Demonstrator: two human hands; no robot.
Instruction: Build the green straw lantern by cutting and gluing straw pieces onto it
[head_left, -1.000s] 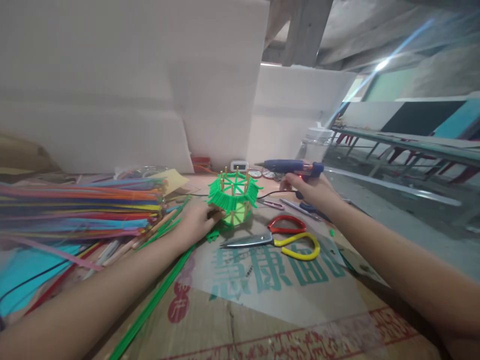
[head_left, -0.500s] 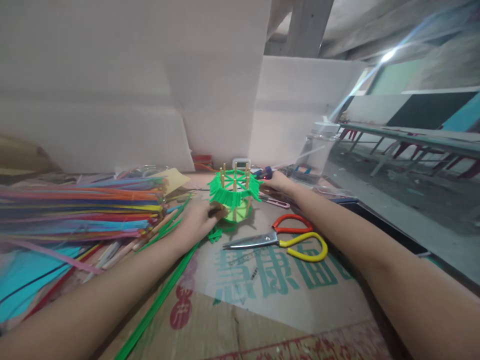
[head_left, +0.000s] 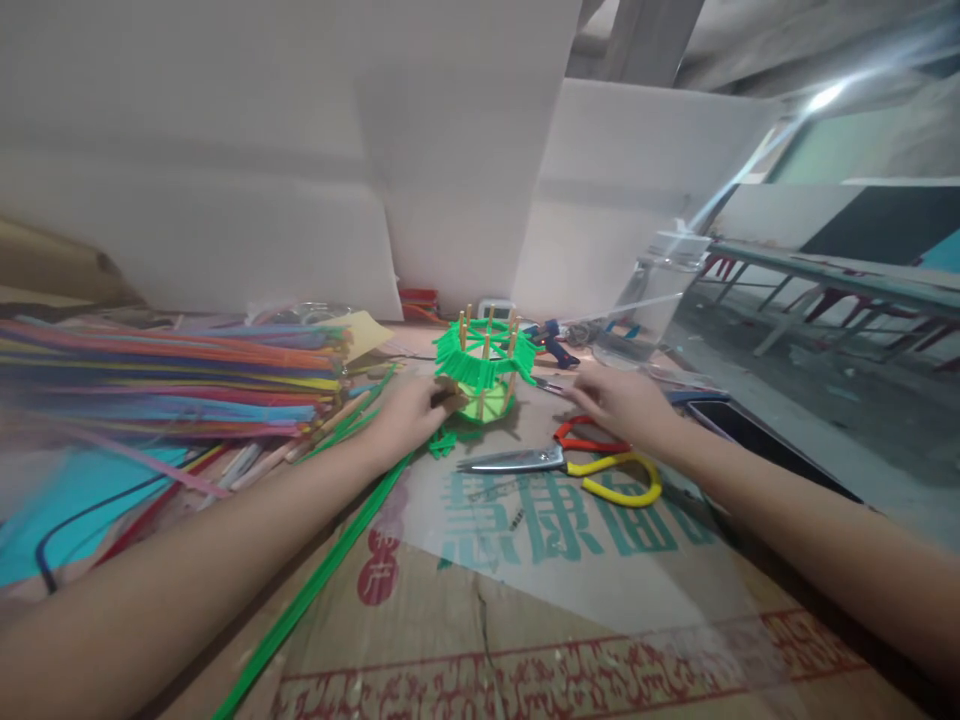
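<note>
My left hand (head_left: 411,412) is beside the lower left edge of a small green pipe-cleaner model (head_left: 487,365), which has upright wooden sticks and a round light-green base. Its fingers are pinched together, and what lies between them is too dark to make out. Over on the right, the fingers of my right hand (head_left: 619,400) close over the handle of small thread snips (head_left: 550,384), whose blades point toward the model. A blue glue gun (head_left: 559,345) lies just behind. Scissors (head_left: 525,460) with red and yellow handles rest in front, partly under my right hand.
Bundles of coloured pipe cleaners (head_left: 172,370) lie at the left. Long green pipe cleaners (head_left: 315,590) run toward me. At the back right stands a clear bottle (head_left: 660,290), with a dark phone (head_left: 765,445) nearer. White boards (head_left: 465,180) rise behind.
My right hand has let go of the glue gun and come back toward me onto the snips. My left hand keeps its place by the model. The whole view has shifted slightly.
</note>
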